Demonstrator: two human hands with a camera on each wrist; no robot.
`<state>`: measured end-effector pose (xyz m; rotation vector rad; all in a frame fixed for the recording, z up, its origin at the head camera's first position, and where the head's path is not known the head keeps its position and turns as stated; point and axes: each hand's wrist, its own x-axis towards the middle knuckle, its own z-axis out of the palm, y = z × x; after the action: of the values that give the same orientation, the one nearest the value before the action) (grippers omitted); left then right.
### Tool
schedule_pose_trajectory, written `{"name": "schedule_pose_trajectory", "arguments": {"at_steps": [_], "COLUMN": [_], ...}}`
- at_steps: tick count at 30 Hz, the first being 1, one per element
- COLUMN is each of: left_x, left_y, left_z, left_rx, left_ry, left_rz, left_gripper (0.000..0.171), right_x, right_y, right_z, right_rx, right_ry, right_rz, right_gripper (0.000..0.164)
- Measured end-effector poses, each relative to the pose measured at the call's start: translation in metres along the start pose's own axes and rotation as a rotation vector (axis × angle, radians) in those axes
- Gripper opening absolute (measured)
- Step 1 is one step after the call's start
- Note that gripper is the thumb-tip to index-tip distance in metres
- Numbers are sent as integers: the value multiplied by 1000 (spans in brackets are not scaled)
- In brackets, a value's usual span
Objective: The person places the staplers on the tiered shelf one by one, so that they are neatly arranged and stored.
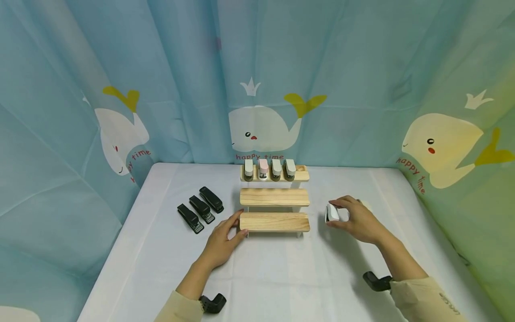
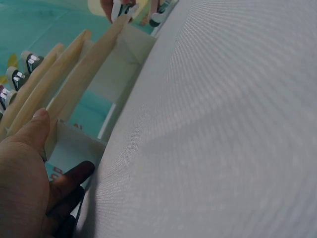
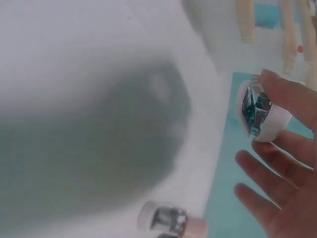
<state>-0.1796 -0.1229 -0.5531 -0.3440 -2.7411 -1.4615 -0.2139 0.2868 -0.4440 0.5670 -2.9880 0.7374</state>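
Whale-printed curtain [image 1: 193,67] hangs behind our white-covered table [image 1: 141,277], and a three-tier wooden rack [image 1: 275,197] stands about midway along it, toward the back edge. What matters here is a sideways gap: the white mini stapler [image 1: 332,213] is raised over the surface between the rack and the right edge, so the rack's tiers lie to its left. Our right hand [image 1: 356,219] pinches it between thumb and fingertips, the other fingers spread apart. Our left hand [image 1: 219,243] is at the rack's far end from it, thumb and fingers set round the lowest tier's left end.

The stapler has a smooth white shell, with shiny metal showing between its two halves; fingers cover part of it, so we cannot settle its long axis. Four mini staplers [image 1: 276,170], one of them pink, stand along the top tier. Three black clip-like tools [image 1: 202,209] lie slantwise toward the left edge, and a pink-ended mini stapler [image 3: 173,221] lies near our right hand.
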Motion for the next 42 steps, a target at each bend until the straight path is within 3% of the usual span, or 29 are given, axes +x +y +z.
{"name": "schedule_pose_trajectory", "arguments": {"at_steps": [42], "left_x": [-1], "left_y": [1], "left_z": [-1], "left_rx": [1], "left_ry": [0], "left_rz": [4], "left_gripper": [67], "right_x": [18], "right_y": [-59], "right_z": [-8], "right_rx": [92], "right_ry": [43], "right_rz": [-124], "right_gripper": [68]}}
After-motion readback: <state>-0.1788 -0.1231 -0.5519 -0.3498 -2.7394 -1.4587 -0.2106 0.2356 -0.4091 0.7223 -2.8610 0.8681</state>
